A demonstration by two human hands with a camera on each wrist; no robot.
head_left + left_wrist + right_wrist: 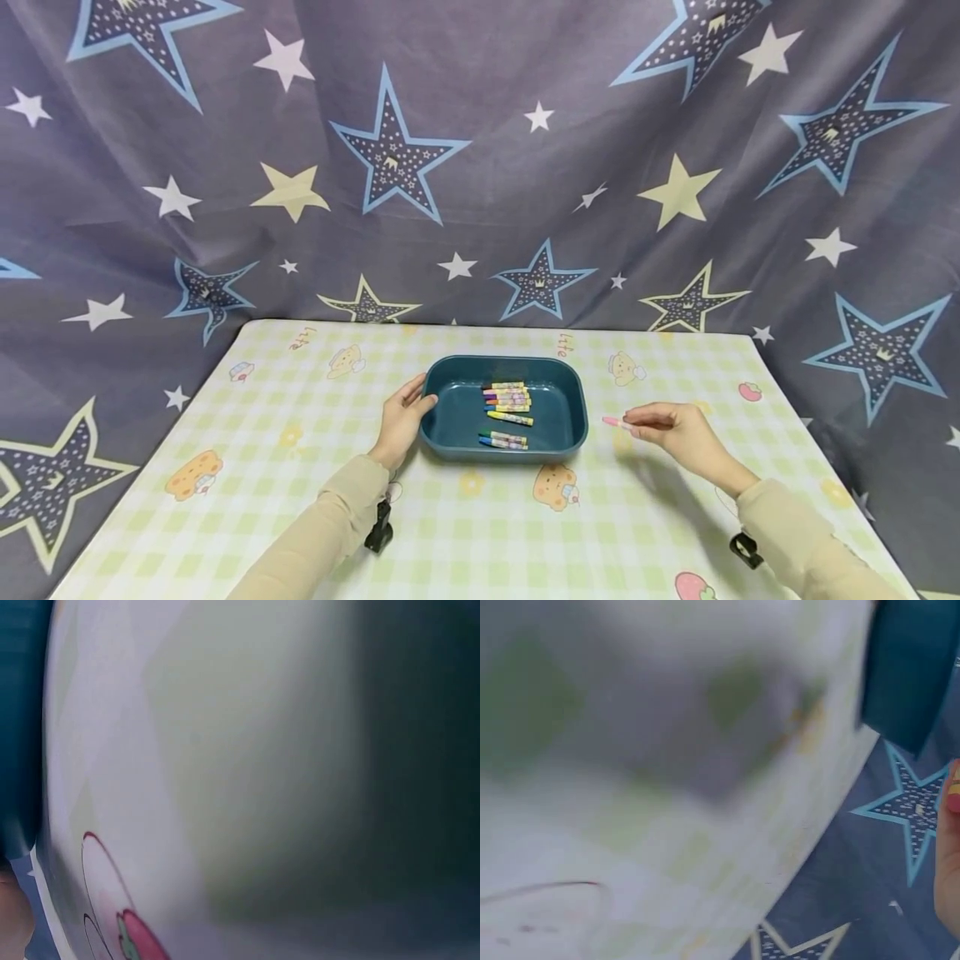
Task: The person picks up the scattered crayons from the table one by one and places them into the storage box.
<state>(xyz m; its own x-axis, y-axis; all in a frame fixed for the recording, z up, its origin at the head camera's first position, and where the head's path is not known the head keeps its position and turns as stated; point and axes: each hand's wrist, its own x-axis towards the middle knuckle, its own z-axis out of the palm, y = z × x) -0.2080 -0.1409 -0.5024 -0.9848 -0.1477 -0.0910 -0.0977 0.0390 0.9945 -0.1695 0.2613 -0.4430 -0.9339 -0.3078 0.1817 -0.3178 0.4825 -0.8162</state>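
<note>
A dark teal rectangular plastic bin (504, 456) stands on the table, with several crayons (510, 400) in paper wrappers lying inside it. Most of these form a row towards the back, a yellow crayon (510, 417) lies just in front of them, and a green and a blue one sit nearer the front wall. My left hand (401, 421) holds the bin's left side, its thumb at the rim. To the right of the bin, my right hand (678, 433) pinches a pink crayon (617, 423) between thumb and fingers, its tip towards the bin and apart from it.
A green-and-white checked cloth (300, 533) with cartoon prints covers the table. Behind it hangs a grey curtain (480, 208) patterned with stars. Black wrist mounts (378, 527) show on both forearms. The left wrist view mostly shows blurred tablecloth.
</note>
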